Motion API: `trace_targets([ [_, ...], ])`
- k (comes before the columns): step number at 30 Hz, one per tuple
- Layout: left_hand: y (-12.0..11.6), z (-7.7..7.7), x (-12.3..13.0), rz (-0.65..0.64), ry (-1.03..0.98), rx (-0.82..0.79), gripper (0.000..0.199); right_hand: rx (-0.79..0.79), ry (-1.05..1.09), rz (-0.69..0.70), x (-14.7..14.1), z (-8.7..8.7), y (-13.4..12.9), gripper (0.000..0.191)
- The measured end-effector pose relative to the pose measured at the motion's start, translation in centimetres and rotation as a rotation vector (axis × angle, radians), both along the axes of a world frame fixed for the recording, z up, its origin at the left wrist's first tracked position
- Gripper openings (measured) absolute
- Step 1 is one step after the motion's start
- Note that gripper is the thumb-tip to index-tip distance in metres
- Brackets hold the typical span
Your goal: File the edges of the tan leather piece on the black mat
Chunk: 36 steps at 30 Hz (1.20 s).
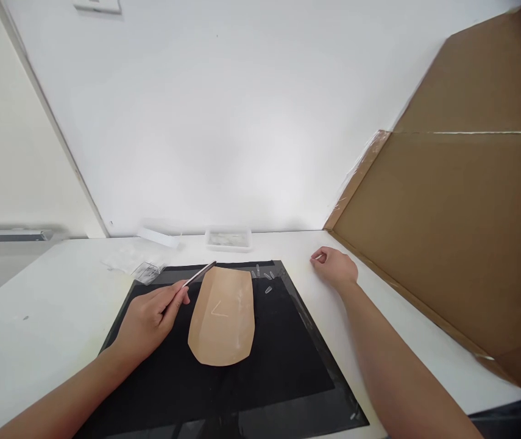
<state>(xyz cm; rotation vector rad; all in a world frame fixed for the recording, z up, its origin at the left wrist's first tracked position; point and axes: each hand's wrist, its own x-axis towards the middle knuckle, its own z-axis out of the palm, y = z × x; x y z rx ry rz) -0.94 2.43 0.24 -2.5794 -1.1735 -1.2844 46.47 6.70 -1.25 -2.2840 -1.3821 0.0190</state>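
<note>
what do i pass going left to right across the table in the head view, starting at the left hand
Left hand → tan sheet → small clear pieces by its upper right corner → right hand → brown cardboard.

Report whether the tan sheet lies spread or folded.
The tan sheet is spread: its broad, marked face shows on the black mat. Whether its lengthwise line is a crease, I cannot tell.
</note>
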Motion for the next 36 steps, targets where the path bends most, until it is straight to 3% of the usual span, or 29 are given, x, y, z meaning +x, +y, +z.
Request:
trace_targets([
  [11, 0.1, -0.4, 0.0, 0.009, 0.009, -0.009, 0.024, -0.07, 0.002, 0.066, -0.8, 0.4, -0.4, 0.005],
  [18, 0.1, -0.5, -0.1, 0.008, 0.01, -0.003, 0.022, -0.099, -0.024, -0.023, 1.2, 1.0, -1.0, 0.005],
  [30, 0.0, -0.3, 0.2, -0.01, 0.014, 0.001, 0.019, -0.16, -0.062, 0.12, -1.1, 1.6, -0.8, 0.003],
  [36, -0.2, -0.3, 0.2, -0.012, 0.026, -0.004, 0.02, -0.168, -0.08, -0.004, 0.4, 1.5, -0.8, 0.007],
])
